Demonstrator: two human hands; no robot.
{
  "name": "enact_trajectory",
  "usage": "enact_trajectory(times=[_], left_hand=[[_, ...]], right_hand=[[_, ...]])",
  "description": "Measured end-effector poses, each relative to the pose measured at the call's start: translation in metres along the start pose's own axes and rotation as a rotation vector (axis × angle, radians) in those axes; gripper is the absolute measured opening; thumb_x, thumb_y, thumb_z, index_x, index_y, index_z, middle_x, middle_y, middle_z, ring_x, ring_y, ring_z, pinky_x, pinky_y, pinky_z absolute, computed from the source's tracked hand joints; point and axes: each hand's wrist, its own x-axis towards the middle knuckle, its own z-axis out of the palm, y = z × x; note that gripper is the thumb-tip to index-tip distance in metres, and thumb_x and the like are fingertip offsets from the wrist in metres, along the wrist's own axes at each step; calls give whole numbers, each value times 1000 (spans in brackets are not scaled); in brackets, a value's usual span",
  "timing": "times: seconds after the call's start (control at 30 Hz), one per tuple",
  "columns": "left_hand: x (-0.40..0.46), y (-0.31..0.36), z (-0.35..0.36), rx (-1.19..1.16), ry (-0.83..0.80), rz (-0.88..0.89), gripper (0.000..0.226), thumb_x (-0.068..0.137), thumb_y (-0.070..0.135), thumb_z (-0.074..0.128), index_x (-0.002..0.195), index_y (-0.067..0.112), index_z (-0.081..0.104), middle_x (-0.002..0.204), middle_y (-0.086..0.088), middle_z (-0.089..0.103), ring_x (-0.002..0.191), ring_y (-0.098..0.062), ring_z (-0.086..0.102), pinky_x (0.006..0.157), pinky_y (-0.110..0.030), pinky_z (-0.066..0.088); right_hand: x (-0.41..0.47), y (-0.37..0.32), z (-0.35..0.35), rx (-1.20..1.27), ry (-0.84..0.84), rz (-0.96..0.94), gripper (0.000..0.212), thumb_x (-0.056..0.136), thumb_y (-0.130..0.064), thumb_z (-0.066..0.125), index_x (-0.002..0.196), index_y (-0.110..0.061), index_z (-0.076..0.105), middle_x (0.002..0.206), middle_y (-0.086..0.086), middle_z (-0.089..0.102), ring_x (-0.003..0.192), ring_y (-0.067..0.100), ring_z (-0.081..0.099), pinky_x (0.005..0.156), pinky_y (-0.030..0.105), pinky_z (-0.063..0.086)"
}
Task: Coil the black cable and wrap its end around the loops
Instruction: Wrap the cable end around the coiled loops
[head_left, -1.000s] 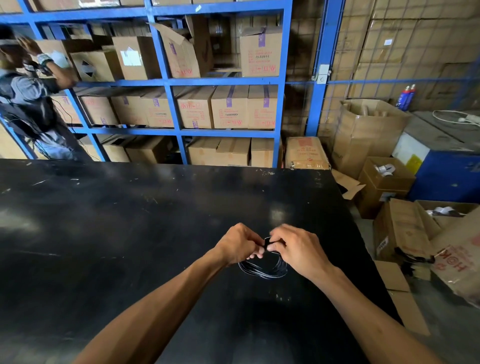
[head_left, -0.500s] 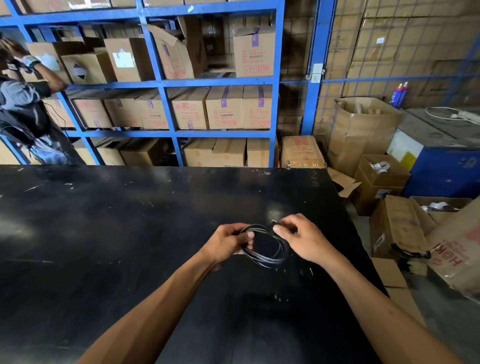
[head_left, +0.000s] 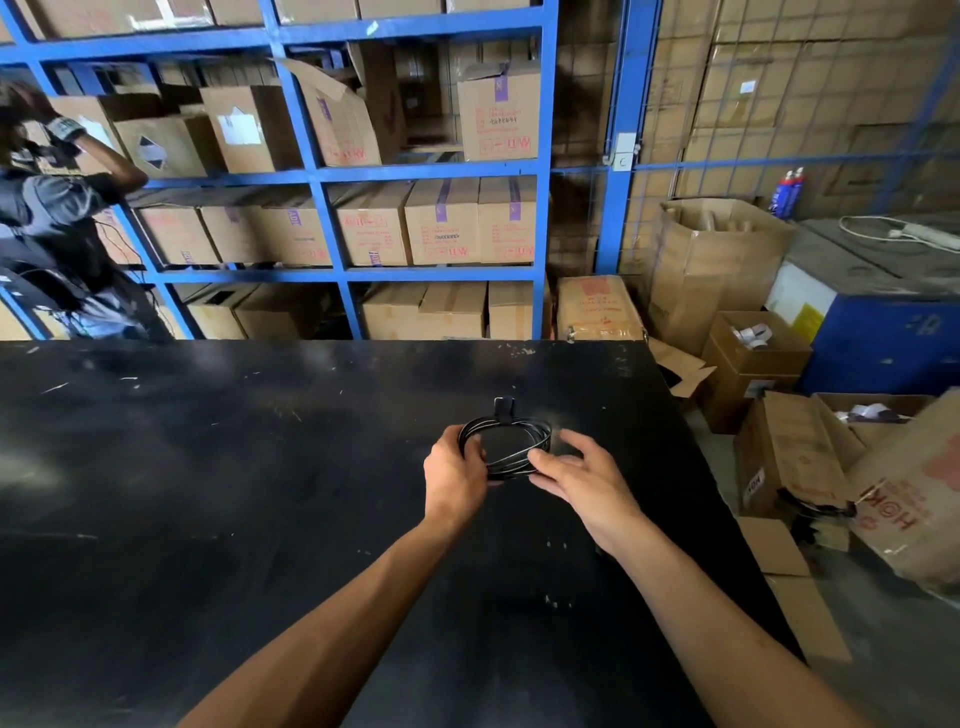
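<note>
Black and scuffed with pale flecks, the worktop (head_left: 208, 493) filled most of what I saw, its far edge running straight across in front of a blue steel shelving rack (head_left: 317, 176) stacked with cardboard cartons (head_left: 441, 221). At the far left a second person (head_left: 57, 223) stood by the rack with an arm raised. To the right of the rack a wire mesh partition (head_left: 779, 104) closed off the wall.

On the floor to the right stood open cardboard boxes: a tall one (head_left: 711, 260) with its flaps up, whose contents I could not make out, and a smaller one (head_left: 753, 353) with white rolls inside. A blue cabinet (head_left: 878, 343) stood behind them, a white power strip (head_left: 914, 234) lying on its top.

The black cable (head_left: 506, 447) was gathered into a flat coil of several loops, held just above the worktop near its right side, with a small black end piece sticking up at the far side of the coil. My left hand (head_left: 454, 475) was clamped on the coil's left side. My right hand (head_left: 576, 478) was spread, its fingertips (head_left: 537, 460) touching the near right strands without closing on them.

The worktop's right edge ran close beside the right forearm, with flattened cardboard (head_left: 789, 587) on the floor beyond. Left of the hands the surface lay wide and bare.
</note>
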Motion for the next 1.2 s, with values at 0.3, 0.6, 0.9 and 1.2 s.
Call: enact_trajectory(times=[0.3, 0.6, 0.9, 1.2], left_hand=[[-9, -3, -4, 184, -146, 185, 17, 102, 10, 44, 108, 11, 60, 81, -5, 62, 47, -23, 68, 45, -26, 54], [5, -15, -10, 331, -53, 208, 58, 89, 41, 71, 132, 3, 58, 118, -10, 61, 100, -20, 61, 85, -20, 51], [-22, -30, -12, 827, -365, 1054, 69, 74, 8, 78, 137, -4, 53, 117, -16, 63, 103, -31, 61, 97, -40, 51], [-11, -5, -16, 279, -600, 366, 23, 96, 18, 46, 93, 5, 65, 75, -5, 61, 64, -16, 55, 63, -33, 46]], right_hand=[[5, -7, -4, -33, -6, 89, 17, 100, -5, 65, 107, 9, 69, 111, 25, 71, 99, 28, 72, 66, 24, 64], [4, -13, -16, 135, 92, 251, 9, 79, 10, 82, 84, 13, 75, 83, 25, 79, 77, 33, 79, 53, 24, 63], [4, -12, -15, 178, 117, 231, 18, 77, 4, 86, 86, 12, 73, 86, 25, 75, 76, 34, 80, 56, 27, 64], [-5, -5, -27, -1047, -217, -658, 51, 100, -43, 60, 148, -29, 53, 140, -4, 59, 126, 13, 57, 102, 36, 52]])
